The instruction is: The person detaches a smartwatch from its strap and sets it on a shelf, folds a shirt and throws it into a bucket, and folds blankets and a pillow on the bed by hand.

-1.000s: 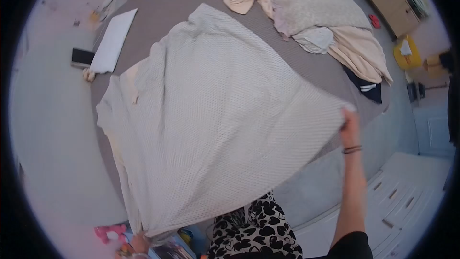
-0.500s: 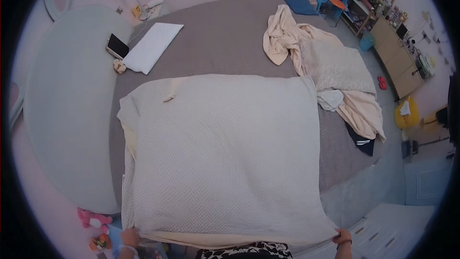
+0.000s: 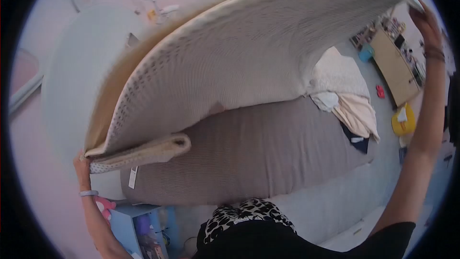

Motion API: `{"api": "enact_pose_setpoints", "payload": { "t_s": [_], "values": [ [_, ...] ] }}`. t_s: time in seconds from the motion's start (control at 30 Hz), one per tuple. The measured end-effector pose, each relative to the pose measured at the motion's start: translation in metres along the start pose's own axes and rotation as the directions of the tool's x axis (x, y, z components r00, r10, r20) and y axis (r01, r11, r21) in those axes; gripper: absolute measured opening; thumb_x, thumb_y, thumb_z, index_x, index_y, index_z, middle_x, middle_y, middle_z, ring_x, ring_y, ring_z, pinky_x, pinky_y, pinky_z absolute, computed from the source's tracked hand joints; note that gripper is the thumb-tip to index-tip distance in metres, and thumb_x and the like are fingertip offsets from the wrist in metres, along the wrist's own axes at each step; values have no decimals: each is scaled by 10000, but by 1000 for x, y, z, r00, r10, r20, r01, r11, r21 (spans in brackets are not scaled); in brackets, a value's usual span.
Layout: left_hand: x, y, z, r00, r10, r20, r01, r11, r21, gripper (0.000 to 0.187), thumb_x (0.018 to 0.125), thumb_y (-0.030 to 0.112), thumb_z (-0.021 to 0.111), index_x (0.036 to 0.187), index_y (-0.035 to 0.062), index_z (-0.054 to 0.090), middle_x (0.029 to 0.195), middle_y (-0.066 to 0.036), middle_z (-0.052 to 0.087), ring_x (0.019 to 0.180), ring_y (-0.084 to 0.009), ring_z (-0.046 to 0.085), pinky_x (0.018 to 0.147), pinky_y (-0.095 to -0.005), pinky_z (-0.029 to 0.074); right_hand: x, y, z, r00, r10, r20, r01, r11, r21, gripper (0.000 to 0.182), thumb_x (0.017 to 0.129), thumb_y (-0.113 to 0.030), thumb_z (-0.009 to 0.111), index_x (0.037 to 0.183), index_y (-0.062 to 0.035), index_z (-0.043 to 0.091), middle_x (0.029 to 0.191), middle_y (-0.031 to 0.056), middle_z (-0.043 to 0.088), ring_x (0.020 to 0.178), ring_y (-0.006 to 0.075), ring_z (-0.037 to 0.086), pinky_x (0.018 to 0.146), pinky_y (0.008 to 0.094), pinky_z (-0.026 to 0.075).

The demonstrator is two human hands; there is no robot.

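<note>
A large cream-grey textured blanket (image 3: 230, 62) billows in the air over the bed (image 3: 268, 148), its near edge lifted high and arching across the view. At the lower left, my left hand (image 3: 83, 167) is closed on one corner of it. My right hand (image 3: 425, 18), raised at the upper right, grips the opposite corner. Close to my left hand, part of the blanket hangs in a rolled fold (image 3: 163, 151). Below that fold a white tag (image 3: 132, 177) shows. The bed's far side is hidden behind the blanket.
A cream furry cushion-like piece (image 3: 338, 74) and a peach blanket (image 3: 357, 115) lie at the bed's right end. The pale rounded headboard (image 3: 76, 81) stands at left. A blue cabinet (image 3: 127, 225) is near my left arm; a yellow bin (image 3: 403, 121) stands at right.
Both hands have risen from the bed's near edge, the right one much higher. The blanket, which lay flat on the bed, is now lifted and billowing, uncovering the brown bed surface.
</note>
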State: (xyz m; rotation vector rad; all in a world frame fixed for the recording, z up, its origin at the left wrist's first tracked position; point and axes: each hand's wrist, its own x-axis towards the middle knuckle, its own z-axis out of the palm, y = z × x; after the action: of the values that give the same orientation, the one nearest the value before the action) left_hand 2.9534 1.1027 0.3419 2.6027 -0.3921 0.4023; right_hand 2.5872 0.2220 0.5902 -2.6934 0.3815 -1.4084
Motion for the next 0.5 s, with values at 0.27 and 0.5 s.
{"api": "enact_pose_setpoints", "payload": {
  "t_s": [0.27, 0.5],
  "values": [
    [-32, 79, -32, 980, 140, 141, -104, 967, -233, 136, 665, 28, 535, 766, -23, 609, 689, -81, 602, 642, -150, 555, 592, -265, 427, -232, 149, -98, 927, 303, 221, -359, 887, 291, 438, 793, -58, 436, 1227, 1, 460, 1252, 64, 455, 1133, 159, 420, 942, 285, 315],
    [-79, 101, 1, 866, 172, 470, -147, 985, -90, 153, 640, 66, 598, 783, 21, 628, 752, -109, 618, 684, -261, 599, 628, -336, 466, -393, 123, -43, 162, 942, 293, -817, -39, 576, 295, 804, -107, 543, 1058, 44, 543, 1003, 91, 572, 895, 223, 550, 786, 338, 439]
  ]
}}
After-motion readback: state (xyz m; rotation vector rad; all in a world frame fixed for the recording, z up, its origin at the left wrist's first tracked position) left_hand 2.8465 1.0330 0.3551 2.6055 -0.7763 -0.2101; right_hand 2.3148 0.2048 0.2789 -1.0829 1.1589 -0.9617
